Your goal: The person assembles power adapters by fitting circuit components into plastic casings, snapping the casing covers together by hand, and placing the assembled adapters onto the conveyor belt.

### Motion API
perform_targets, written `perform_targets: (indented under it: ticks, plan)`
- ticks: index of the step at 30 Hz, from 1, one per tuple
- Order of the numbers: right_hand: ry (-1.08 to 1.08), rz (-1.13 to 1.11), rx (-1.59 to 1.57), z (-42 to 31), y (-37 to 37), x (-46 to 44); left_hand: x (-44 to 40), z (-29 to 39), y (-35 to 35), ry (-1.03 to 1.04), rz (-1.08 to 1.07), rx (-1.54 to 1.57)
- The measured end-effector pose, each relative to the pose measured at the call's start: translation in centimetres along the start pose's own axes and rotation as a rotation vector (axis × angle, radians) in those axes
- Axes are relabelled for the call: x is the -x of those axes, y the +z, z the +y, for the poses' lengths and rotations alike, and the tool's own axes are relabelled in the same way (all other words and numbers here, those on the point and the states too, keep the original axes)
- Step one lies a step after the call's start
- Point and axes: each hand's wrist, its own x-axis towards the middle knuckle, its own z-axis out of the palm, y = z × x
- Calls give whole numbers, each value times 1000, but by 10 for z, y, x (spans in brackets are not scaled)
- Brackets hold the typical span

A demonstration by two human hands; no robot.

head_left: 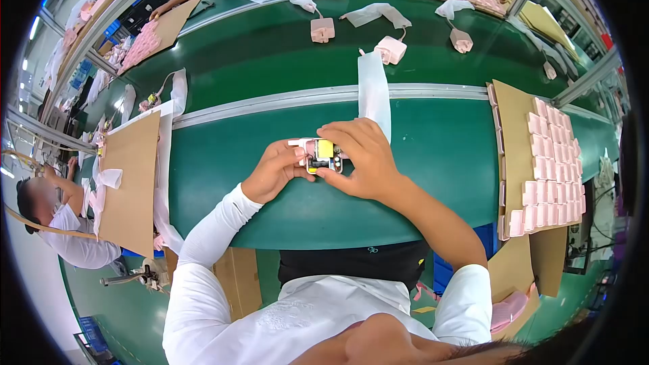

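Observation:
Above the green work surface, a small charger circuit board (pixel 324 149) with a yellow transformer block and dark parts is held between both hands. My left hand (pixel 272 168) pinches its left side, thumb on top and fingers curled beneath. Around the right side, my right hand (pixel 364 159) is closed, with its thumb at the lower edge and fingers at the upper edge. A pale edge, perhaps housing, shows around the board. A white wrapped strip (pixel 374 91) runs from behind my right hand over the metal rail; where its end attaches is hidden.
Beyond the metal rail (pixel 270 105), a green conveyor carries pink chargers (pixel 323 30) with white-wrapped cables. Rows of pink housings (pixel 551 162) sit on cardboard at right. A cardboard sheet (pixel 128 182) stands at left. Co-workers sit at left and across the belt.

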Motion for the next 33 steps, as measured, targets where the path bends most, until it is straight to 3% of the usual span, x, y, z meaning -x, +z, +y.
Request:
perform_targets:
  ticks: [5, 14, 23, 33]
  plan:
    - [74, -141, -19, -5, -2, 4, -2, -3, 5, -16, -19, 76]
    - [-36, -16, -153, 0, 7, 7, 5, -2, -3, 44, 9, 57]
    - [-21, -69, -126, -1, 4, 3, 2, -10, -9, -42, 40, 116]
    - [322, -20, -155, -17, 14, 7, 4, -12, 9, 1, 103, -34]
